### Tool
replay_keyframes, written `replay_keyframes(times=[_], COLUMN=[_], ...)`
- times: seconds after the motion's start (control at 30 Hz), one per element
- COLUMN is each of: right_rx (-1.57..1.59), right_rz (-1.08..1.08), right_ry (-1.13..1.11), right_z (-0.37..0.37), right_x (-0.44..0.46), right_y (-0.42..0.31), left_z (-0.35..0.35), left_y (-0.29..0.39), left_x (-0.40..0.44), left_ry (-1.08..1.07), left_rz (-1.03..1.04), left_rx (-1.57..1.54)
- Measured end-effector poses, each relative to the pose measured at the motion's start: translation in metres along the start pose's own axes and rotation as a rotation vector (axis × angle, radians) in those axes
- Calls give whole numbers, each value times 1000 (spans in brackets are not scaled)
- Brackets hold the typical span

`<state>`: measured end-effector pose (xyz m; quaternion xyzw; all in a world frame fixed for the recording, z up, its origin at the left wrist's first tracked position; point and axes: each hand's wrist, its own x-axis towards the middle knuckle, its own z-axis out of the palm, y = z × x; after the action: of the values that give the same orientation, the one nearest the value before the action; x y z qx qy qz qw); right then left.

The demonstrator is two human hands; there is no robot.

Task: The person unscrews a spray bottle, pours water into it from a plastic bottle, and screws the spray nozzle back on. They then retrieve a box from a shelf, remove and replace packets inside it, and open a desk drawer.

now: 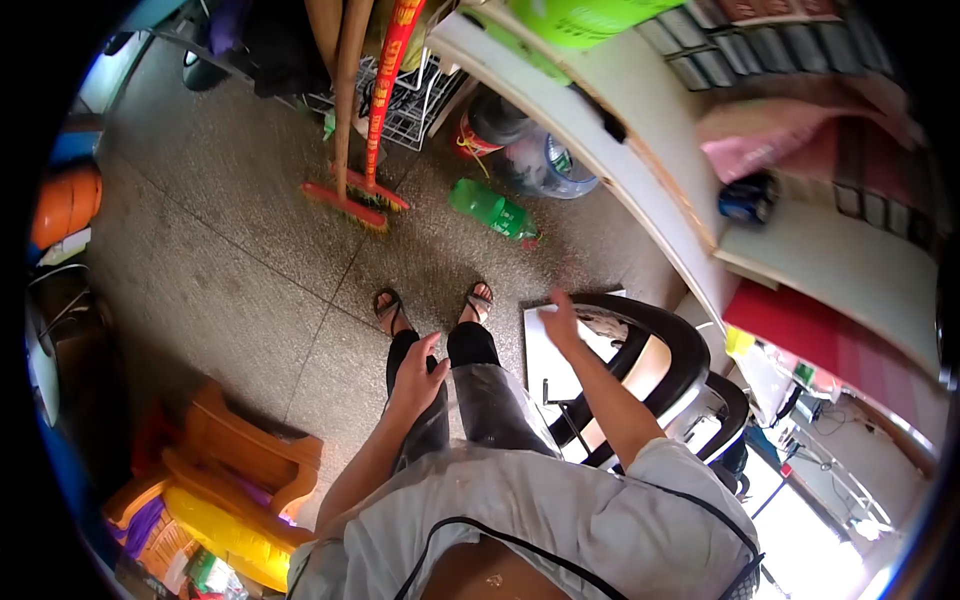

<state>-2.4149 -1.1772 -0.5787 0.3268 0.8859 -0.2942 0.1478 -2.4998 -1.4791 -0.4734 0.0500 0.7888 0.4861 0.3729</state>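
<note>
My left hand [416, 376] hangs in front of my left leg, its fingers apart and nothing in it. My right hand [562, 322] reaches out beside the dark curved armrest [655, 315] of a chair. It is slightly blurred, with a finger or thumb standing apart, and I see nothing held in it. Beyond my feet a green plastic bottle [490, 208] lies on its side on the floor. Two brooms with red heads [345, 205] stand near it, one with a wooden handle and one with a red printed handle [385, 90].
Big clear plastic jugs [545, 165] and a white wire rack [415, 105] stand by a pale shelf unit [640, 170] on the right. A carved wooden seat [240, 440] with a yellow cushion [225, 535] is at lower left. An orange object [68, 205] sits at the far left.
</note>
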Motion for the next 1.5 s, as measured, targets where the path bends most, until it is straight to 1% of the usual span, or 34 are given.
replay_keyframes(times=[0.03, 0.1, 0.13, 0.17, 0.2, 0.27, 0.3, 0.33, 0.4, 0.43, 0.47, 0.5, 0.53, 0.57, 0.63, 0.67, 0.7, 0.73, 0.77, 0.83, 0.87, 0.93, 0.97, 1.0, 1.03, 1.07, 1.1, 1.13, 1.17, 1.23, 1.3, 1.37, 1.43, 1.5], right_rx=[55, 118, 143, 166, 245, 288, 320, 330, 309, 205, 163, 120, 312, 301, 79, -37, 24, 67, 43, -17, -63, -114, -121, -185, -176, -209, -241, -242, -253, -277, -307, -353, -347, -316], right_rz=[-10, 16, -24, -65, -121, -37, 34, 93, 93, 84, 135, 157, 311, 394, 256, 303, 360, 294, 288, 369, 454, 577, 612, 551, 556, 497, 439, 451, 365, 193, 87, 19, -55, -103], right_ry=[-86, -348, -388, -418, -373, -316, -301, -229, 10, 72, 245, 492, 531, 669, 1101, 1202, 1174, 1211, 1228, 1142, 1061, 848, 718, 832, 836, 842, 848, 855, 931, 1067, 1102, 1101, 1161, 1190], right_z=[-7, -28, -45, -68, -85, -122, -143, -171, -196, -229, -249, -270, -310, -336, -395, -424, -456, -480, -499, -529, -539, -554, -558, -555, -550, -548, -547, -544, -541, -529, -520, -510, -495, -478], right_x=[-31, -82, -105, -124, -142, -169, -180, -194, -212, -223, -224, -234, -245, -243, -234, -228, -222, -211, -195, -167, -159, -147, -140, -140, -145, -155, -168, -183, -198, -234, -277, -318, -354, -385], right_y=[-7, -24, -33, -47, -49, -50, -51, -58, -28, -24, -9, 6, 15, 46, 91, 91, 92, 95, 104, 107, 97, 90, 93, 97, 101, 99, 97, 92, 84, 61, 19, -24, -70, -112], left_z=[-4, -15, -22, -29, -37, -55, -62, -70, -90, -98, -107, -119, -127, -133, -145, -147, -146, -145, -140, -121, -108, -85, -75, -68, -64, -62, -52, -42, -34, -20, 9, 43, 75, 101], left_y=[8, 18, 22, 26, 33, 47, 51, 55, 59, 69, 77, 67, 60, 62, 73, 71, 72, 70, 72, 82, 90, 103, 98, 96, 85, 83, 105, 131, 156, 211, 278, 328, 386, 419], left_x=[-9, -25, -35, -40, -44, -57, -62, -65, -65, -68, -68, -68, -71, -75, -84, -82, -85, -83, -83, -77, -72, -62, -53, -43, -36, -29, -30, -30, -30, -37, -47, -53, -89, -121], left_ry=[-21, -98, -136, -176, -195, -335, -358, -385, -452, -491, -515, -471, -417, -427, -403, -396, -316, -237, -223, -94, -85, -229, -219, -273, -341, -349, -371, -394, -404, -456, -566, -669, -682, -706], left_rz=[27, 126, 180, 242, 288, 270, 283, 306, 306, 218, 122, 101, 76, 102, 104, 119, 75, 32, 46, 70, 87, -113, -105, 160, 416, 423, 419, 416, 428, 538, 617, 924, 1180, 1390], left_rx=[36, 110, 165, 222, 243, 427, 418, 415, 472, 559, 643, 653, 654, 677, 885, 893, 868, 837, 843, 841, 847, 873, 881, 776, 651, 655, 595, 534, 533, 583, 618, 584, 569, 471])
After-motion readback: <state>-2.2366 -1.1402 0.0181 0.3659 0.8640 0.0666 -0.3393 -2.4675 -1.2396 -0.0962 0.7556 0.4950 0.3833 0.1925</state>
